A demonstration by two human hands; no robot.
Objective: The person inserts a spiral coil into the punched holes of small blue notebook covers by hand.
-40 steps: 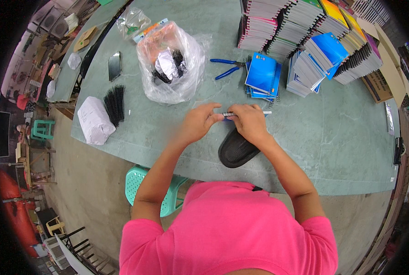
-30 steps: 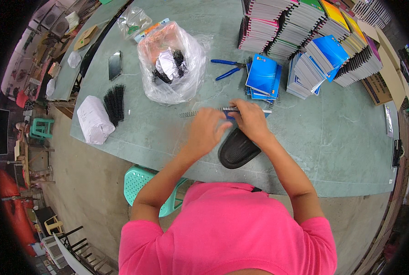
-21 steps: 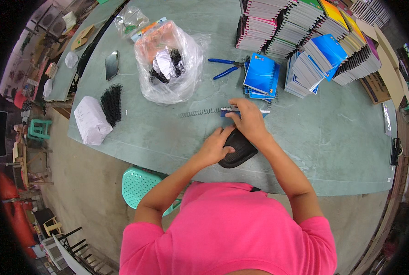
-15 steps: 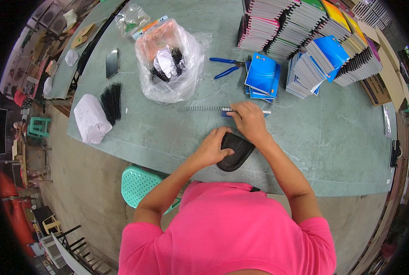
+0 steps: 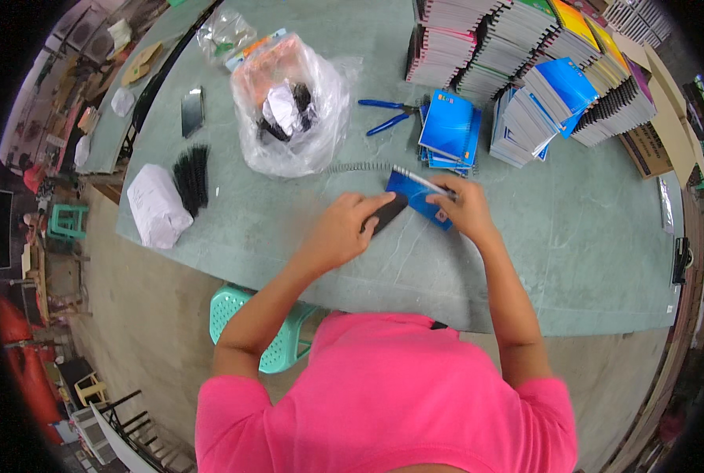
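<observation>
My right hand (image 5: 465,210) grips a small blue notebook (image 5: 413,199) at its right end, near the spine edge, with the notebook tilted over the table. A thin dark spiral coil (image 5: 358,167) sticks out leftward from the notebook's upper corner. How far it runs through the holes cannot be made out. Closed round a black pad (image 5: 388,213) with a rounded edge, my left hand (image 5: 336,232) is just left of the notebook. The pad's edge meets or nearly meets the notebook's left side.
Beyond my hands lie blue-handled pliers (image 5: 390,115) and a small pile of blue notebooks (image 5: 448,126). Tall notebook stacks (image 5: 517,47) stand far right, before a cardboard box (image 5: 650,150). Leftward are a plastic bag (image 5: 289,150), black coils (image 5: 191,178), a white paper bundle (image 5: 158,205) and a phone (image 5: 192,112).
The notebook has turned from lying edge-on to showing its blue cover. My left hand has lifted the pad on edge and shifted left; my right hand has moved right along the notebook.
</observation>
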